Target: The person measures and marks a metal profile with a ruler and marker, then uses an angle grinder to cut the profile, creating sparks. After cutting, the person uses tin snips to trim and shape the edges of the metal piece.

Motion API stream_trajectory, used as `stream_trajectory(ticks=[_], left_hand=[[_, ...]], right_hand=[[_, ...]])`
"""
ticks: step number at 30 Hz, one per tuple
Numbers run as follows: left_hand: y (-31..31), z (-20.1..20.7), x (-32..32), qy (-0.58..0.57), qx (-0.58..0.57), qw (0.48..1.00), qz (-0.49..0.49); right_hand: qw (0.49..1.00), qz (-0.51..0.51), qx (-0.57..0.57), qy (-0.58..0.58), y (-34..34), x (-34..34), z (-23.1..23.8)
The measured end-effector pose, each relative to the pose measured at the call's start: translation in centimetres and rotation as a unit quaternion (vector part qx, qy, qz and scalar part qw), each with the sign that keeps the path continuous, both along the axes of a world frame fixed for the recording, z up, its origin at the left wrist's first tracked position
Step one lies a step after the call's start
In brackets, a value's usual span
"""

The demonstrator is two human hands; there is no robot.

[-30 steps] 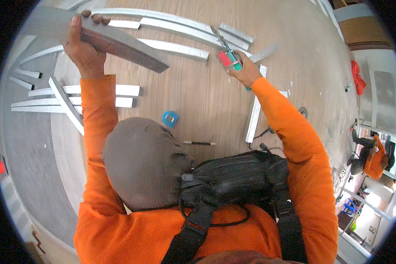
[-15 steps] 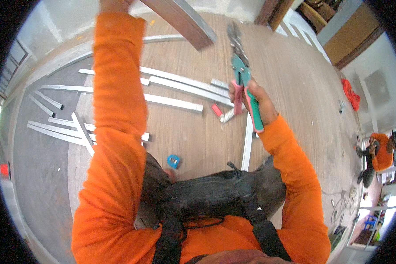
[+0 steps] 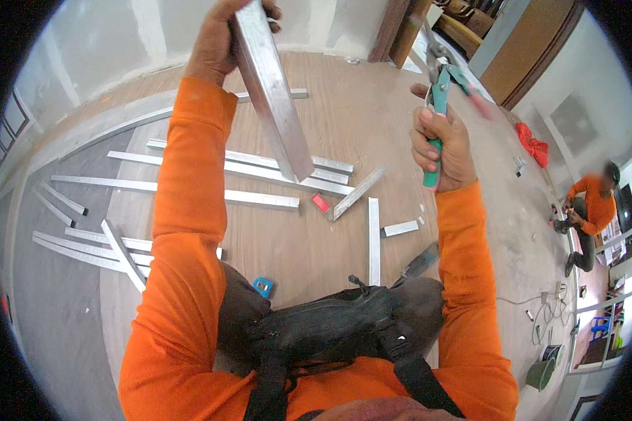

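Note:
My left hand (image 3: 218, 45) is raised at the upper left, its fingers wrapped round a silvery metal channel (image 3: 270, 98). The channel slants down toward me, its lower end above the strips on the floor. Off to the right, my right hand (image 3: 444, 144) grips the green handle of a pair of tin snips (image 3: 440, 88). Their pink handle stands swung away to the right, outside my fingers, and the blades point up and away, partly blurred. Snips and channel are well apart. Beneath lie several metal strips (image 3: 260, 199) and a small red block (image 3: 320, 203).
A blue tape measure (image 3: 262, 286) lies by my left knee. Short metal offcuts (image 3: 400, 229) rest in front of my right knee. At the far right another person (image 3: 593, 203) crouches near cables (image 3: 551, 312) and a dark green bucket (image 3: 541, 375). A red cloth-like bundle (image 3: 531, 145) lies along the wall.
The channel has swung lower and more steeply toward me in my left hand. My right hand has moved right and farther off, and the snips' handles have spread apart.

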State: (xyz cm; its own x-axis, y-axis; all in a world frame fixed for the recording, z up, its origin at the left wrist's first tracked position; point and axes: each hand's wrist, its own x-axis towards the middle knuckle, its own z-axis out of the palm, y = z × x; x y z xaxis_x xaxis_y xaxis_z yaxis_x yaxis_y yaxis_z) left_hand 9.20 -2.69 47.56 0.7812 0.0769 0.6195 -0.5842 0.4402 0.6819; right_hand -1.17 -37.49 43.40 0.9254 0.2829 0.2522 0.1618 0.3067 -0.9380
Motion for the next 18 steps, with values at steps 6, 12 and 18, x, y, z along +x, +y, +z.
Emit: stream_trajectory(ticks=[6,12,18], left_hand=[[0.5,-1.5,1.5,-0.017,0.157,0.987,0.026],[-0.5,-0.3,-0.3,-0.011,0.189,0.98,-0.064],[-8.1,-2.8,-0.2,0.004,0.177,0.975,-0.134]], right_hand=[[0.861,-0.253,-0.33,-0.292,0.6,0.1,-0.3],[0.914,-0.28,-0.169,-0.241,-0.1,-0.4,-0.9],[0.977,-0.175,0.021,-0.121,-0.2,-1.7,1.8]])
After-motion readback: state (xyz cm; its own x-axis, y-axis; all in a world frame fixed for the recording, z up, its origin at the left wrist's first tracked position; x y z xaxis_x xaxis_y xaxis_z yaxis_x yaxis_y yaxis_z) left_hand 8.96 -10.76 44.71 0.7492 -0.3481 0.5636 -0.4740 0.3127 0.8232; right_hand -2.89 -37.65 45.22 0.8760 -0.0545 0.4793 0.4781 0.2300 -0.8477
